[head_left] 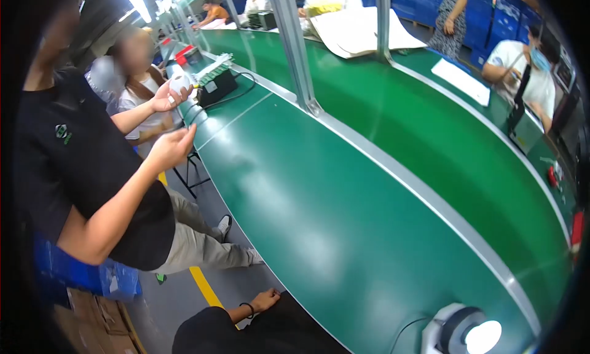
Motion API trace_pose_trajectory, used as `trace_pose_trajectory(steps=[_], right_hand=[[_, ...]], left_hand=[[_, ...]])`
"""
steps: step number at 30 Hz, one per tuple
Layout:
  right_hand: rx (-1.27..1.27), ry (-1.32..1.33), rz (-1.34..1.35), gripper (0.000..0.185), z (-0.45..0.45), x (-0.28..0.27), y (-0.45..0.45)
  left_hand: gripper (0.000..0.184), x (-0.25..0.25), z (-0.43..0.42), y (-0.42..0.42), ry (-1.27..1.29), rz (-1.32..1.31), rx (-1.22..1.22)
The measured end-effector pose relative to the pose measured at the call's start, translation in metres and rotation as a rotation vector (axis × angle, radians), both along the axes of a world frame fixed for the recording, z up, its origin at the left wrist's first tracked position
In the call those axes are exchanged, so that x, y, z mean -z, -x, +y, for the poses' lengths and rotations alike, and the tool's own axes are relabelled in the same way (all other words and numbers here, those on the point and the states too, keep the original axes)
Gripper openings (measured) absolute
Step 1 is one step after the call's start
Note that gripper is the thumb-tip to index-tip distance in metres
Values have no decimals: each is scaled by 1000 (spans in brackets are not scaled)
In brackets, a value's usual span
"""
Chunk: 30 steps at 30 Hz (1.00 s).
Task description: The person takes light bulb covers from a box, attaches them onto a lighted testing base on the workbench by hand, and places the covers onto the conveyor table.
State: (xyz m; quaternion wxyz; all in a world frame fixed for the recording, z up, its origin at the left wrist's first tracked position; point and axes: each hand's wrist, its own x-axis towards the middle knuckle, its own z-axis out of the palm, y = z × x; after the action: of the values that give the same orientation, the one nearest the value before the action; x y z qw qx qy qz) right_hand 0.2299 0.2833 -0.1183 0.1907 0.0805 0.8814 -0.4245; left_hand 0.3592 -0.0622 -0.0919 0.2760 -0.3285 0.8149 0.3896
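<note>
My left hand point(265, 300), with a dark band at its wrist, rests on my dark-clothed leg below the bench edge. Its fingers are curled in, and nothing shows in them. My right hand is out of view. At the near right end of the green bench top point(295, 212) stands a lamp fixture with a white base point(433, 335), a dark collar point(458, 329) and a glowing bulb point(483, 337). A thin dark cable runs from it across the bench.
A standing co-worker in a black shirt point(92, 169) holds a white rounded object point(178, 83). Beside it sits a dark box point(215, 86) with a cable. A metal post point(292, 47) rises between bench and green conveyor point(424, 133). Other people sit beyond, near white sheets point(356, 31).
</note>
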Motion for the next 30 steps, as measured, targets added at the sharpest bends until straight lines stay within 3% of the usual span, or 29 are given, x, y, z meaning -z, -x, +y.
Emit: trace_pose_trajectory(steps=[6, 10, 16, 18, 20, 23, 27, 28, 30], right_hand=[[26, -41, -27, 52, 25, -9, 1], [101, -76, -18, 52, 41, 11, -30], [356, -177, -65, 52, 92, 60, -157], [455, -216, -116, 52, 107, 69, -202], [536, -243, -163, 52, 115, 84, -232], [600, -239, -184, 52, 120, 112, -251], [529, -207, -74, 53, 129, 169, -253], [491, -205, -93, 53, 132, 165, -250], [365, -147, -304, 53, 128, 43, -231]], left_hand=[[47, -38, 38, 21, -14, -149, 93], [48, -2, 46, 7, -29, -159, 234], [30, 52, 63, -27, 87, 199, 100], [32, 31, 65, -19, 94, 140, 154], [39, 24, 62, -14, 17, 264, 325], [57, -18, 67, 14, -142, 119, 630], [50, -144, 116, 50, -482, 98, 1174], [47, -170, 128, 56, -598, 139, 1291], [39, -213, 147, 72, -728, 219, 1446]])
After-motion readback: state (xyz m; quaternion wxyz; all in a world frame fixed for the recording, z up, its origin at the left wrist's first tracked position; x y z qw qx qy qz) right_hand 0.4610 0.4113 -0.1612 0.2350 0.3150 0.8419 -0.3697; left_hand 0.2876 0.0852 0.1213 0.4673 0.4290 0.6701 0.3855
